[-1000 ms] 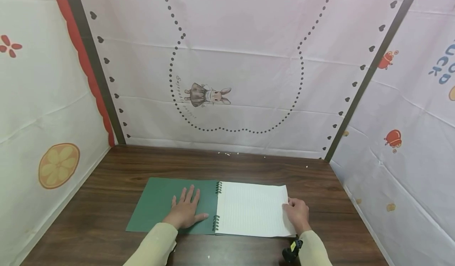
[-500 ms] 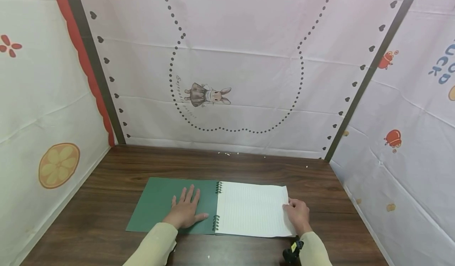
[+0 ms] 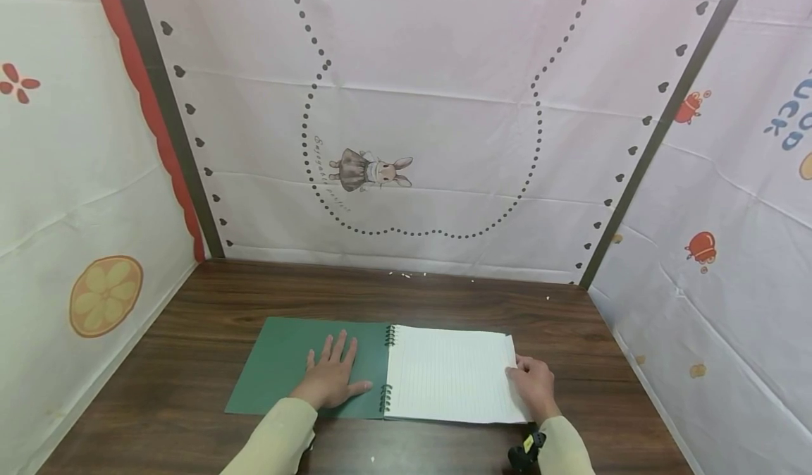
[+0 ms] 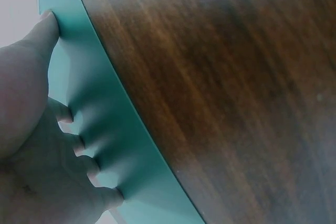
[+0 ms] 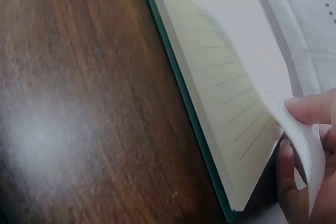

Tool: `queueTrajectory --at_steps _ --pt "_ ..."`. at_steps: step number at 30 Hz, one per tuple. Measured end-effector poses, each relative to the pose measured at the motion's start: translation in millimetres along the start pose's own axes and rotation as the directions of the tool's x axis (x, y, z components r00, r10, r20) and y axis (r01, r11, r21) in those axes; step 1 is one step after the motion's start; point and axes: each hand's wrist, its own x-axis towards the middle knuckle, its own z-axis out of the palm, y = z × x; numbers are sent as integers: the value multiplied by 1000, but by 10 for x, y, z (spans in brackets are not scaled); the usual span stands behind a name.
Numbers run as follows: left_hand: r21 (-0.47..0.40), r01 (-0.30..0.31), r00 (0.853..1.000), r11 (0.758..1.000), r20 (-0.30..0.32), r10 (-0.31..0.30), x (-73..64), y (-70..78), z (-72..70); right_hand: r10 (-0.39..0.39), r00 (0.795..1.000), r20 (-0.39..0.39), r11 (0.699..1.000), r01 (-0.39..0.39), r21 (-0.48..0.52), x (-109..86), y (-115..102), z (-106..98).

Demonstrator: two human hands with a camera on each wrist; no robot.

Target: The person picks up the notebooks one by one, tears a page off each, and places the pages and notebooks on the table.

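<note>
Crosswise, open notebook (image 3: 450, 376): long axis left-right, coil spine (image 3: 390, 335) near-to-far.

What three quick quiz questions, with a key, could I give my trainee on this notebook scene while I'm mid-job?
1. Which hand pinches the lined page?
2. The cover is: a) red, b) green, c) white.
3. True or false: the left hand rests on the cover.

Key: 1. The right hand. 2. b. 3. True.
</note>
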Motion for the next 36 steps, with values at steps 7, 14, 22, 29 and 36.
queueTrajectory --at_steps 7,14,22,29,36 --pt "6 -1 1000 1000 -6 1 -11 11 -12 11 1000 15 1000 -11 8 19 53 -9" --pt "9 -2 1000 1000 -6 2 -1 10 10 -12 1000 -4 1000 12 0 -11 76 -30" --pt "-5 -5 1000 1000 -8 5 -2 19 10 -3 1000 23 1000 3 0 -27 121 -77" --pt "1 -13 1000 1000 -18 13 -10 29 -7 -5 998 66 1000 6 -5 -63 132 -116" --pt "-3 -12 1000 1000 -24 12 -3 25 6 -36 993 110 999 39 -27 -121 175 -143"
